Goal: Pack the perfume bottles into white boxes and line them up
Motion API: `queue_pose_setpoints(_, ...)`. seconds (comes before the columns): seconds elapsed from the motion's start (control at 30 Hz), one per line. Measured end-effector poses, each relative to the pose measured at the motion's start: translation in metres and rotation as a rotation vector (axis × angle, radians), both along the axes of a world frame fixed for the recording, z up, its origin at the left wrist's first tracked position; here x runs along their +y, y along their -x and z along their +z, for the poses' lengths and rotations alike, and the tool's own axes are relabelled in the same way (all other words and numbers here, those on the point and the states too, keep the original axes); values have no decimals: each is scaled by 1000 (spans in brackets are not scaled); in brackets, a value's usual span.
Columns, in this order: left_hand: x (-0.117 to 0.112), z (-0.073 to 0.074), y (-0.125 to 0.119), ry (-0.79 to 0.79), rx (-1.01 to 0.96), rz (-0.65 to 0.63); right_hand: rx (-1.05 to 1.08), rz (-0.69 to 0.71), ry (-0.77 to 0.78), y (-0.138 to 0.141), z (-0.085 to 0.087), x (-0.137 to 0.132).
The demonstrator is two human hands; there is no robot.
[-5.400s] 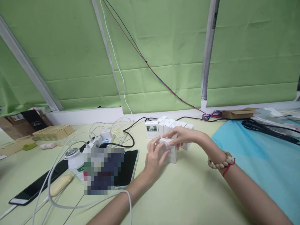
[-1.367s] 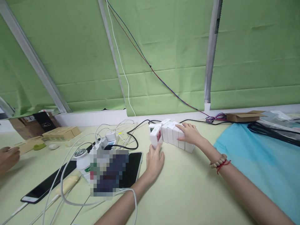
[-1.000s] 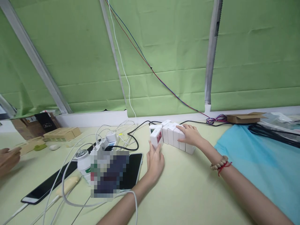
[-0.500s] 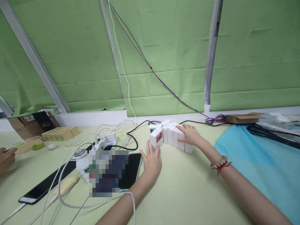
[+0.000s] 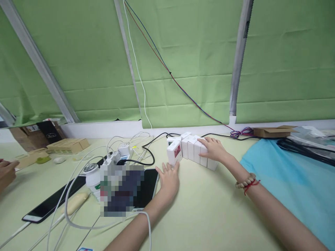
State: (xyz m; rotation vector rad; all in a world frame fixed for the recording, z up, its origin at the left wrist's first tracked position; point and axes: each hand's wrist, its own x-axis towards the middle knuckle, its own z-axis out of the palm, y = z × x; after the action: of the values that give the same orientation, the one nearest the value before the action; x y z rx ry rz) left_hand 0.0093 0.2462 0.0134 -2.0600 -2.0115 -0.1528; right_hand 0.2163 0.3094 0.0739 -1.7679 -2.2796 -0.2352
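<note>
Several small white boxes (image 5: 194, 150) stand upright in a slanting row on the table. My right hand (image 5: 214, 150) lies over the right end of this row, its thumb on the near faces and its fingers across the tops. At the left end, a white box with a red picture (image 5: 174, 153) stands turned at an angle to the row. Just in front of that box is my left hand (image 5: 169, 180), fingers spread and holding nothing. Its fingertips are at the box's lower edge; whether they touch it I cannot tell. Another white box (image 5: 173, 140) is partly hidden behind it.
A phone (image 5: 150, 188), a white bottle (image 5: 92, 179) and a power strip (image 5: 112, 159) with white cables are left of my hands. A second phone (image 5: 56, 200) lies farther left, near another person's hand (image 5: 6, 174). Blue cloth (image 5: 277, 181) covers the right side.
My left hand has drawn back slightly toward me from the box with the red picture. My right hand stays on the row. The view has shifted a little.
</note>
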Motion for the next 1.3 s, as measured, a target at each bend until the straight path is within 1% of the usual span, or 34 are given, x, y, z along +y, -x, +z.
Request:
queue_pose_setpoints(0.1, -1, 2, 1, -21, -11, -54, -1, 3, 0, -1, -1, 1)
queue_pose_setpoints(0.17, -1, 4, 1, -24, -15, -60, -4, 4, 0, -1, -1, 2)
queue_pose_setpoints(0.27, 1, 7, 2, -25, -21, -38, -4, 4, 4, -1, -1, 1)
queue_pose_setpoints(0.37, 5, 9, 4, 10, -25, 15, 4, 8, 5, -1, 0, 1)
queue_pose_setpoints(0.43, 7, 7, 5, 43, -24, 49, 6, 9, 6, 0, 0, 1)
queue_pose_setpoints(0.5, 7, 3, 4, 43, -17, 61, 4, 9, 9, -1, 0, 1)
queue_pose_setpoints(0.6, 6, -3, 1, 16, -8, 46, 6, 9, 13, 0, 1, 0)
queue_pose_setpoints(0.67, 4, -4, 0, -3, -20, 24, 11, 9, 12, 0, 2, 0)
queue_pose_setpoints(0.77, 0, -2, -2, -51, -58, -61, 13, 8, 8, 0, 1, 0)
queue_pose_setpoints(0.83, -5, 0, -6, -56, -90, -164, 17, 11, 8, 0, 0, 1)
queue_pose_setpoints(0.93, -14, -2, -15, -27, -203, -416, 67, 46, 12, -2, -2, 3)
queue_pose_setpoints(0.97, -18, -4, -18, -7, -258, -513, 117, 65, 9, -3, -2, 4)
queue_pose_setpoints(1.03, -24, -7, -23, 36, -366, -639, 270, 61, -46, -6, 1, 6)
queue_pose_setpoints(1.1, -30, -9, -26, 74, -427, -732, 430, -18, -163, -10, 9, 6)
queue_pose_setpoints(1.17, -33, -11, -26, 76, -450, -801, 541, -122, -258, -16, 21, 3)
queue_pose_setpoints(1.23, -33, -11, -25, 63, -465, -839, 603, -188, -257, -21, 32, 0)
queue_pose_setpoints(1.3, -32, -12, -24, 57, -483, -853, 620, -215, -203, -23, 38, -5)
